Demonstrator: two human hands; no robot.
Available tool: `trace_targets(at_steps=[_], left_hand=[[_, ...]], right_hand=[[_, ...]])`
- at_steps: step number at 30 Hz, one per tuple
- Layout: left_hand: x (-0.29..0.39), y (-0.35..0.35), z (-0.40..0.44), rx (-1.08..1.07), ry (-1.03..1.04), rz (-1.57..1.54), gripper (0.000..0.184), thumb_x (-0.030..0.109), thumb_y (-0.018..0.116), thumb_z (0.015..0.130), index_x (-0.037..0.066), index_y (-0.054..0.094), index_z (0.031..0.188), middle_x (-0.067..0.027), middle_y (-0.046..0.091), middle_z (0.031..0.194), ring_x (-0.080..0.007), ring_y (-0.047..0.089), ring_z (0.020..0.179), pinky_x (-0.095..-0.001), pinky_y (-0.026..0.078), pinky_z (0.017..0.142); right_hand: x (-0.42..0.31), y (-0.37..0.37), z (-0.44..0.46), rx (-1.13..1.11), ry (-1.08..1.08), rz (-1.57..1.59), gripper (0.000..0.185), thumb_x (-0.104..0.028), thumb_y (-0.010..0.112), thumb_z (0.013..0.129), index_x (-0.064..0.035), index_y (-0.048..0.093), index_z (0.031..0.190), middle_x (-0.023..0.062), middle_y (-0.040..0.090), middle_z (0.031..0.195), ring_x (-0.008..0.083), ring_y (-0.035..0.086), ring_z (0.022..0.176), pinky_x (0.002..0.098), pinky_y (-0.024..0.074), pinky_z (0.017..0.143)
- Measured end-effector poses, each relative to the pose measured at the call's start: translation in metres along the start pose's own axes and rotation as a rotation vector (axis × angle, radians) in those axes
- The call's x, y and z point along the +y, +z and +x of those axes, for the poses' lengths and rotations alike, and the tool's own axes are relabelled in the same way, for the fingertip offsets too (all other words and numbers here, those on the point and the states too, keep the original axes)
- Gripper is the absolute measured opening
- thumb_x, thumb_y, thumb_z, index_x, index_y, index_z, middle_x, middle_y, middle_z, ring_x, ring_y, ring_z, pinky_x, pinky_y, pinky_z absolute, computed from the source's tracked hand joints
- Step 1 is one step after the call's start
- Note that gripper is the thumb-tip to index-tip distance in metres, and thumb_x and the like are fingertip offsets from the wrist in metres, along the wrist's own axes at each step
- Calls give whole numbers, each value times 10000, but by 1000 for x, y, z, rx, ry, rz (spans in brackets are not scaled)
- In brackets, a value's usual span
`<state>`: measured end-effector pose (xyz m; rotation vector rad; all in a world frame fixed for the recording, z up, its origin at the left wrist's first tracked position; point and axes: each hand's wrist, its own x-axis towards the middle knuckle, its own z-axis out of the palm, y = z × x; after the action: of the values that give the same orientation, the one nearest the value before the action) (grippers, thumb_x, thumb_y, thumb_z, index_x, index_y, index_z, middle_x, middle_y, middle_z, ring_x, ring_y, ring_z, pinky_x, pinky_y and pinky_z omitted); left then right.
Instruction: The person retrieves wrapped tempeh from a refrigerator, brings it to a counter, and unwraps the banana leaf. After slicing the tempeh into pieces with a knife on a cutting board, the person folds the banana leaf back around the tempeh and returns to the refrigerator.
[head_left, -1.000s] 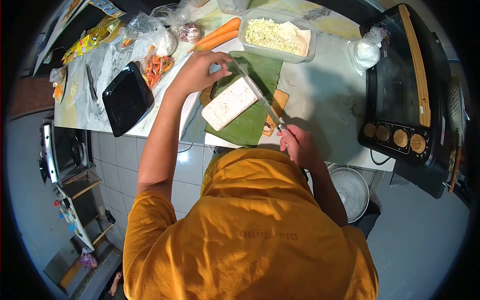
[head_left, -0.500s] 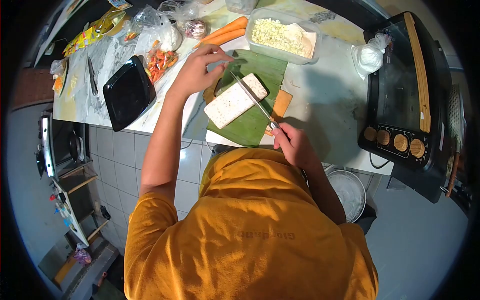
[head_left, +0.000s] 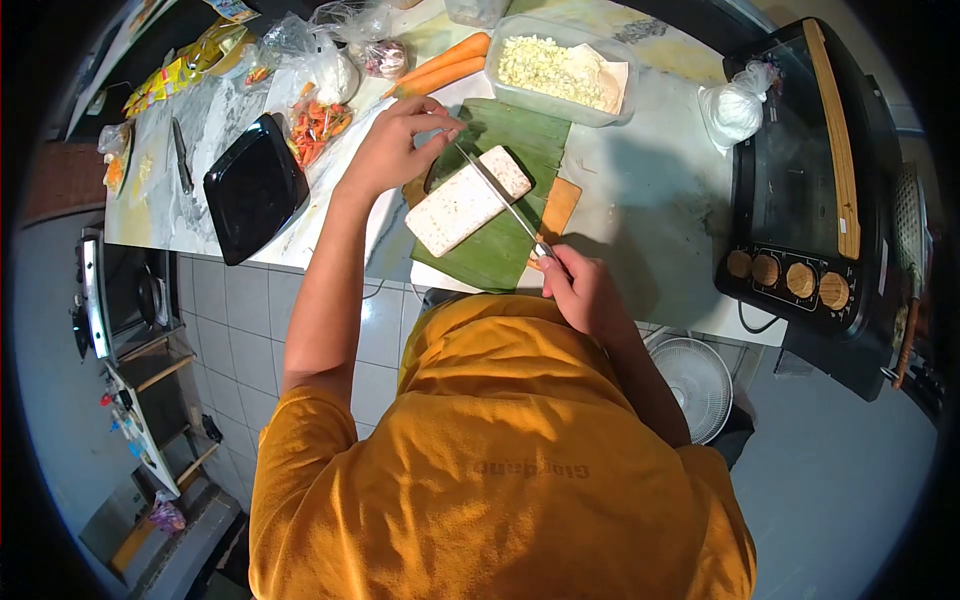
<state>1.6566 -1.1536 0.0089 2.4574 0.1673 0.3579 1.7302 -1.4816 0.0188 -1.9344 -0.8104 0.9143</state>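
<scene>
A white, speckled block that looks like tempeh (head_left: 455, 213) lies slantwise on a green banana leaf (head_left: 545, 150). My right hand (head_left: 588, 293) is closed around the handle of a knife (head_left: 519, 219), whose blade lies across the block towards its upper right end. Just past the blade's tip is my left hand (head_left: 408, 145), with thumb and fingertips drawn together over the leaf. Whether anything is pinched between them is too small to see. Under the leaf, a wooden board (head_left: 563, 205) shows at the right side.
Behind the leaf are a clear plastic tub (head_left: 560, 113) of chopped pale pieces and some carrots (head_left: 445, 70). A black tray (head_left: 255, 190), another knife (head_left: 181, 155) and bagged chillies (head_left: 318, 130) are to the left. On the right are a tied white bag (head_left: 735, 115) and a black oven (head_left: 790, 170).
My left thumb and fingertips have come closer together near the knife tip. The knife and the block hold almost the same position, and the view has shifted slightly.
</scene>
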Motion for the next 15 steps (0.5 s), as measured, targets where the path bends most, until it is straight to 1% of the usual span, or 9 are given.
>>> trace_targets(at_steps=[1, 5, 8, 10, 11, 13, 14, 15], left_hand=[[0, 0, 0, 6, -2, -7, 268, 64, 704, 862, 120, 767, 1117, -115, 655, 1110, -276, 629, 1068, -369, 496, 937], [4, 1, -3, 36, -40, -33, 247, 63, 696, 880, 107, 764, 1114, -107, 657, 1113, -268, 628, 1063, -363, 495, 932], [5, 2, -4, 46, -59, -66, 223, 70, 690, 900, 89, 760, 1111, -101, 663, 1113, -255, 626, 1063, -352, 492, 928], [7, 2, -4, 96, -57, -91, 205, 75, 691, 908, 70, 755, 1102, -93, 667, 1103, -239, 629, 1055, -337, 488, 920], [7, 3, -5, 93, -59, -94, 205, 75, 691, 908, 70, 755, 1102, -93, 667, 1103, -239, 629, 1055, -337, 488, 920], [7, 4, -6, 165, -58, -133, 192, 83, 686, 923, 58, 753, 1100, -85, 669, 1088, -225, 633, 1046, -324, 489, 895], [7, 6, -7, 164, -60, -135, 192, 83, 686, 923, 58, 753, 1100, -85, 669, 1088, -225, 633, 1046, -324, 489, 895], [8, 7, -7, 225, -49, -130, 211, 86, 690, 924, 73, 745, 1128, -73, 669, 1085, -202, 625, 1015, -313, 487, 852]], right_hand=[[-1, 0, -1, 15, 3, 10, 228, -216, 559, 1005, -13, 619, 921, 128, 643, 650, 326, 660, 618, 405, 501, 599], [2, 1, -5, 18, 0, 12, 208, -201, 572, 997, -13, 621, 921, 133, 636, 644, 334, 656, 615, 411, 494, 589], [2, -2, -14, 25, 10, -54, 195, -192, 587, 987, -11, 619, 923, 141, 628, 640, 347, 653, 617, 417, 489, 584], [4, -3, -20, 16, 17, -54, 218, -182, 543, 1015, 3, 633, 942, 75, 620, 630, 138, 588, 569, 301, 456, 568], [5, -4, -23, 15, 21, -54, 218, -182, 543, 1015, 3, 633, 942, 75, 620, 630, 138, 588, 569, 301, 456, 568], [4, -9, -29, 0, 74, -28, 197, -192, 600, 974, -5, 619, 914, 152, 624, 637, 298, 626, 557, 395, 477, 571], [3, -11, -33, -2, 76, -29, 197, -192, 600, 974, -5, 619, 914, 152, 624, 637, 298, 626, 557, 395, 477, 571], [3, -15, -38, 1, 103, -18, 199, -193, 597, 974, -4, 623, 917, 140, 622, 631, 268, 614, 548, 383, 474, 569]])
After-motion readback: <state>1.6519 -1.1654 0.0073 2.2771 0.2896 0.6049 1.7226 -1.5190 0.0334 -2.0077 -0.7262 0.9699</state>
